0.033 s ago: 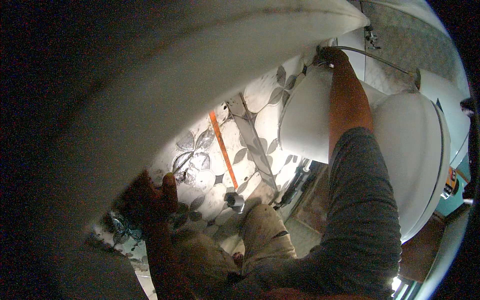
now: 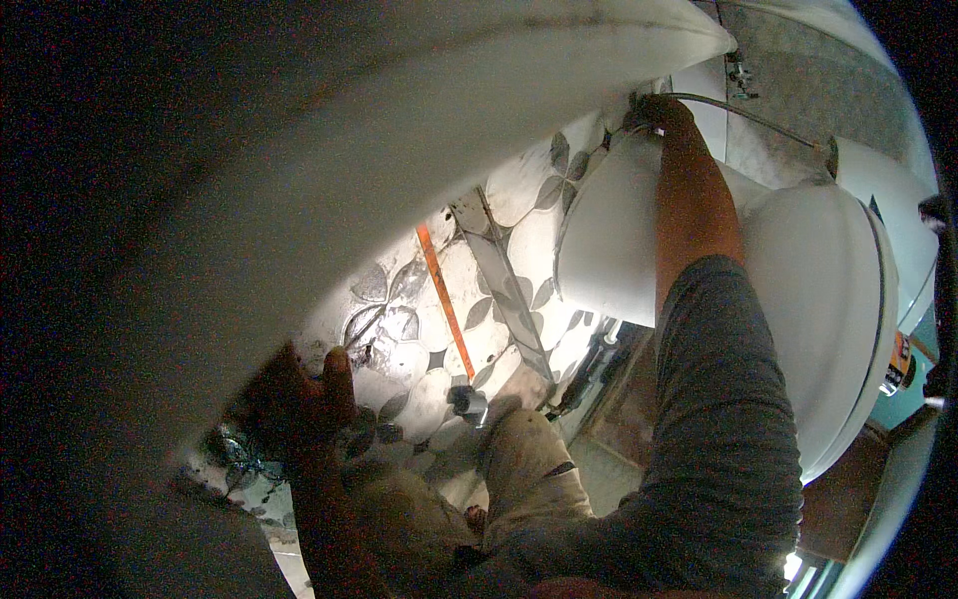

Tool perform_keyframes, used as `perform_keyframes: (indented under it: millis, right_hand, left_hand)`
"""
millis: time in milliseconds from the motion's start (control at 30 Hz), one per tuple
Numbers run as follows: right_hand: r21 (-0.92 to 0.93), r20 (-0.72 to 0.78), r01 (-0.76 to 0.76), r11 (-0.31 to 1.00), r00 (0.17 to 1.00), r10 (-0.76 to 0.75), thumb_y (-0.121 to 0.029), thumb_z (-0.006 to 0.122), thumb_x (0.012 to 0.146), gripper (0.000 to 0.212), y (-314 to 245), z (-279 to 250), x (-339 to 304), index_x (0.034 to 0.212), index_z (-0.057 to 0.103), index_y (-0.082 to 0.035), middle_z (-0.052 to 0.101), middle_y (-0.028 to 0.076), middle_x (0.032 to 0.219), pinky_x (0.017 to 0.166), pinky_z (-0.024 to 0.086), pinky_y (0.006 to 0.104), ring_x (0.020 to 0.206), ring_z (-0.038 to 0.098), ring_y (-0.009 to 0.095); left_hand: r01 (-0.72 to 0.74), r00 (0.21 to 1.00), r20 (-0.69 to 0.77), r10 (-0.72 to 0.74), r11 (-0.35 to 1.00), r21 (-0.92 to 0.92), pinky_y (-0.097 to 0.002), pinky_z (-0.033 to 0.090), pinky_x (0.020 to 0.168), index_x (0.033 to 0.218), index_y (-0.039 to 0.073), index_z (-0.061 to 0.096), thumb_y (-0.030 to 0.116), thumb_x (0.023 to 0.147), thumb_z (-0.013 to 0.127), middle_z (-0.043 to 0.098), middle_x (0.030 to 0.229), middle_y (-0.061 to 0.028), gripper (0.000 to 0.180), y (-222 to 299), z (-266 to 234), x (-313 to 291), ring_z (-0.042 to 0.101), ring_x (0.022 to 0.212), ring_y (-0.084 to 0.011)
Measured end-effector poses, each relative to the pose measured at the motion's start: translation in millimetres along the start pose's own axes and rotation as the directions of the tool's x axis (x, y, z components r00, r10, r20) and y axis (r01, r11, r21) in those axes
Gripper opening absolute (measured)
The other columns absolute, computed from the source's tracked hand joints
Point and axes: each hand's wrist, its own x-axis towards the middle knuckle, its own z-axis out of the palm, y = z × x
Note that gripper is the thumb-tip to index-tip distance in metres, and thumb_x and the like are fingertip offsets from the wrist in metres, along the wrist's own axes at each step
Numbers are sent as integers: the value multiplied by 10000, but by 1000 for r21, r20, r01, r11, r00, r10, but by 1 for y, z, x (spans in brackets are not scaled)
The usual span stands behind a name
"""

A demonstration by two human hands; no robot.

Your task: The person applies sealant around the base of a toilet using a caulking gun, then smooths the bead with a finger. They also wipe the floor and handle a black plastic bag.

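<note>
My right hand (image 2: 667, 112) reaches over the back of the white toilet (image 2: 609, 235), low by the wall. Its fingers curl closed beside the end of a thin flexible hose (image 2: 750, 115); what lies inside them is hidden. In deep shadow at lower left, my left hand (image 2: 314, 394) is against the lower edge of a large white curved fixture (image 2: 399, 150). The thumb stands apart from the dark fingers, and I make out nothing held there.
On the patterned tile floor lie an orange strip (image 2: 446, 299), a flat grey bar (image 2: 504, 290) and a small black and silver object (image 2: 467, 401). A dark long tool (image 2: 589, 369) lies near my knee (image 2: 534, 449). A metal valve (image 2: 740, 75) sits on the wall.
</note>
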Motion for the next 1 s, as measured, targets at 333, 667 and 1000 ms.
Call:
perform_keyframes:
  millis: [333, 667, 1000]
  right_hand:
    - [-21, 28, 7, 1000, 1000, -7, -398, 680, 948, 392, 9, 12, 4, 1199, 792, -119, 767, 172, 1226, 1007, 555, 542, 1149, 723, 383]
    - [-54, 54, 22, 998, 998, -19, -413, 690, 943, 397, 11, 20, 12, 1198, 796, -127, 771, 165, 1222, 1002, 559, 539, 1142, 727, 378]
    - [-110, 110, 44, 993, 993, -32, -428, 700, 938, 403, 39, 63, 20, 1197, 799, -135, 775, 158, 1217, 996, 562, 536, 1134, 732, 373]
  left_hand:
    - [-21, 1000, -1, 21, 1000, -12, -594, 316, 1252, 1638, 69, 211, 564, 1006, 609, 250, 1705, -155, 897, 0, 2, -1, 333, 1535, -458]
    - [-40, 999, -9, 40, 999, -15, -594, 317, 1257, 1671, 74, 143, 589, 1004, 616, 196, 1738, -137, 966, -3, -4, -4, 307, 1552, -458]
    - [-122, 991, -62, 120, 992, -23, -593, 317, 1262, 1703, 79, 75, 614, 1002, 623, 143, 1771, -119, 1038, -14, -5, -2, 280, 1570, -457]
